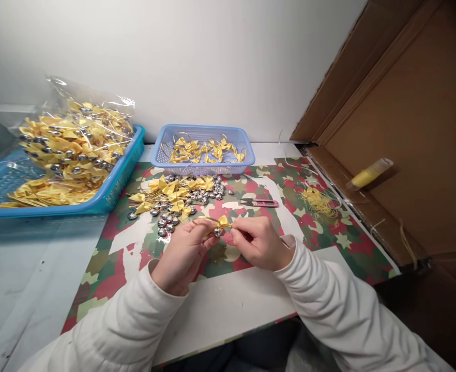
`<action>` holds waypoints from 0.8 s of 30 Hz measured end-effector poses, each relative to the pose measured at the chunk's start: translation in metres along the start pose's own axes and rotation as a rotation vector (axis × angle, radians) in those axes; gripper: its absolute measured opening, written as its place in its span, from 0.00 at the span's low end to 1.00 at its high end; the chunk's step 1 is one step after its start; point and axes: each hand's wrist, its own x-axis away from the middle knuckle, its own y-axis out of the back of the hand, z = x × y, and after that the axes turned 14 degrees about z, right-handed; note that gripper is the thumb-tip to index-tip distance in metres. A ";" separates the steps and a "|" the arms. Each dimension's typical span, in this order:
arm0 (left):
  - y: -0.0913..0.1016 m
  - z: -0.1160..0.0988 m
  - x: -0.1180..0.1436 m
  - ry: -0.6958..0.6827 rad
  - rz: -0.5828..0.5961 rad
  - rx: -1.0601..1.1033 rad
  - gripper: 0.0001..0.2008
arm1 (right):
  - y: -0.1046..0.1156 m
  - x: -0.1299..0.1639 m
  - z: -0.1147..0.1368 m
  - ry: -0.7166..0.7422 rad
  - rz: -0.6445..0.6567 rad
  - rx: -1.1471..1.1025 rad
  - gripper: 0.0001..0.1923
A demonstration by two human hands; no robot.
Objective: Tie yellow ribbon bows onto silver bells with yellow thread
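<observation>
Between my two hands is a small yellow ribbon bow (223, 222) with a silver bell (217, 232) just under it. My left hand (189, 248) is closed on the bow's left side, and a thin gold cord loop (202, 219) sticks out over its fingers. On the bow's right side my right hand (261, 242) is closed in a pinch; what lies in its fingertips is too small to make out. Beyond my left hand lies a heap of loose yellow bows (169, 192) mixed with silver bells (168, 223). Pink thread snips (264, 203) rest behind my right hand.
A blue basket (202, 166) of finished-looking bows stands at the back. At left, a larger blue basket (123, 186) carries a clear bag (76, 139) of bows with bells. Yellow thread scraps (319, 201) lie at right, beside a cardboard wall (406, 119) with a yellow tube (369, 174).
</observation>
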 end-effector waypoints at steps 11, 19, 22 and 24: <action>-0.002 -0.005 0.002 -0.003 0.004 0.038 0.07 | 0.000 0.004 0.002 -0.054 -0.036 -0.057 0.05; 0.003 0.000 -0.001 0.022 0.076 0.101 0.06 | 0.001 0.004 0.001 -0.017 -0.039 -0.045 0.06; 0.003 0.000 -0.001 0.024 0.075 0.105 0.06 | 0.000 0.004 0.001 -0.019 -0.043 -0.045 0.05; 0.002 -0.001 -0.001 0.018 0.087 0.097 0.06 | 0.000 0.004 0.001 -0.025 -0.042 -0.044 0.05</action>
